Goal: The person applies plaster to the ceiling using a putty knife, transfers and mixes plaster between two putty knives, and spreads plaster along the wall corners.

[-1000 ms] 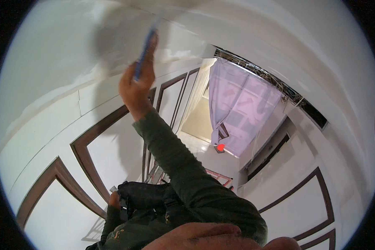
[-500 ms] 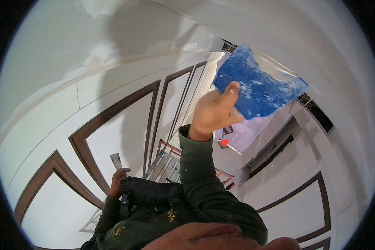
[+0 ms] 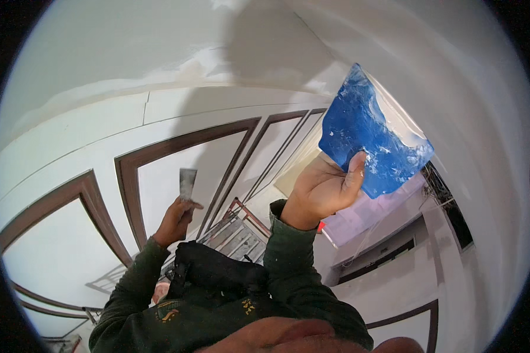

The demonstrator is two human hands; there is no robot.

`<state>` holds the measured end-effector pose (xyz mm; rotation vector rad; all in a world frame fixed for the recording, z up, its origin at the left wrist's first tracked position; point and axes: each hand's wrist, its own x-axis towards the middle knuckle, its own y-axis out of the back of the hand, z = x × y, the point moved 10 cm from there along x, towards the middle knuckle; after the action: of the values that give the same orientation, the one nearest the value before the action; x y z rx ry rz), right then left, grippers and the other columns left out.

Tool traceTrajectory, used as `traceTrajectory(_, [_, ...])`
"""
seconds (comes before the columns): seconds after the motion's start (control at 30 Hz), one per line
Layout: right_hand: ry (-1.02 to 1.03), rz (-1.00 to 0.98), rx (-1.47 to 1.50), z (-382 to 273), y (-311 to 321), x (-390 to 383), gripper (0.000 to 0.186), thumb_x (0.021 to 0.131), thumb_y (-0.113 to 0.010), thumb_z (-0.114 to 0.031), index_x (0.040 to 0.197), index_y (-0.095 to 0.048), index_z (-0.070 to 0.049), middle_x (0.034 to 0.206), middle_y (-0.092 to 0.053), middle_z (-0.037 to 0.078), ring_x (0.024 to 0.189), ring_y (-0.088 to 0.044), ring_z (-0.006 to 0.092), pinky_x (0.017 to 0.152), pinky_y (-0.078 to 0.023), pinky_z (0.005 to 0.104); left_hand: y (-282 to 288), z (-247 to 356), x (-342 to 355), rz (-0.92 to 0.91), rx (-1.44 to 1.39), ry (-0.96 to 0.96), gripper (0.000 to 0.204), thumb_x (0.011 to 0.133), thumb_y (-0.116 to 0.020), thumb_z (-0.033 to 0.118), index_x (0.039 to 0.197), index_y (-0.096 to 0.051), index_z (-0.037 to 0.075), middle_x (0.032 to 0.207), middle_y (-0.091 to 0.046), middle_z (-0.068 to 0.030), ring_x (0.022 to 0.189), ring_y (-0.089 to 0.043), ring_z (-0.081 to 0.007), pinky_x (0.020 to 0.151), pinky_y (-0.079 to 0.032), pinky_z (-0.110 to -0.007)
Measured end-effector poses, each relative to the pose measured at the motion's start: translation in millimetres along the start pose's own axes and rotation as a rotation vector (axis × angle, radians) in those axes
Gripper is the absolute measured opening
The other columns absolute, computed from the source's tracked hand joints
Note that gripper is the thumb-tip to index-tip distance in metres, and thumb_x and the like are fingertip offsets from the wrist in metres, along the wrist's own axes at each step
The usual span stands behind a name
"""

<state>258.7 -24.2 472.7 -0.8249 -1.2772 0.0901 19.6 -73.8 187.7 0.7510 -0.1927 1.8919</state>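
My right hand (image 3: 321, 191) grips a blue plastic hawk (image 3: 374, 129) raised near the ceiling, its thumb over the speckled surface; pale filler (image 3: 396, 110) lies along its right edge. Lower on the left, my left hand (image 3: 176, 220) is closed around a small putty knife (image 3: 187, 183) with the metal blade pointing up. Below and between the two hands a black bag (image 3: 218, 267) rests against my green sweatshirt. Above, the white ceiling (image 3: 129, 41) shows irregular patches of filler and a shadow.
White wall panels with dark brown frames (image 3: 182, 141) line the left. A scaffold (image 3: 241, 241) with metal rungs and red rails stands below me. A pale purple sheet (image 3: 371, 209), an opening with loose cables (image 3: 447, 194) and a recessed doorway (image 3: 386, 253) are on the right.
My right hand has moved right from the left part of the ceiling, turning the blue hawk face-on. My left hand with the knife has risen. The view has shifted, so the room sits differently.
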Motion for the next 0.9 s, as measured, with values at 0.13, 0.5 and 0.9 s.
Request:
traceTrajectory(0.13, [-0.184,0.015,0.095,26.0,-1.1,-2.9,0.032,0.088,-0.050,-0.007,0.115,-0.048,0.009,0.116,-0.056,0.018,0.103,-0.056,0.0242,0.095,-0.042,0.0344,1.8,87.1,41.0,0.068,0.058,-0.112,0.024,0.083,-0.045,-0.005,0.102,-0.058,0.002,0.089,-0.050,-0.0098,0.071,-0.049,-0.0170,0.065,-0.044,-0.031])
traceTrajectory(0.5, [-0.627,-0.026,0.184,74.7,21.4,-83.0,0.051,0.091,-0.051,-0.027,0.132,-0.034,0.000,0.132,-0.042,0.016,0.119,-0.043,0.0289,0.103,-0.032,0.0454,-5.8,193.8,91.8,0.220,-0.250,-0.460,0.046,0.089,-0.053,0.025,0.127,-0.043,0.000,0.114,-0.047,-0.0206,0.110,-0.045,-0.0289,0.094,-0.035,-0.039])
traceTrajectory(0.9, [-0.854,-0.469,-0.572,94.2,71.9,-137.0,0.031,0.090,-0.053,-0.008,0.117,-0.049,0.004,0.117,-0.055,0.016,0.106,-0.053,0.0230,0.092,-0.040,0.0366,-25.4,167.2,118.6,0.223,-0.624,-0.120,0.040,0.095,-0.046,0.027,0.119,-0.046,-0.004,0.107,-0.054,-0.0092,0.098,-0.051,-0.0132,0.088,-0.042,-0.029])
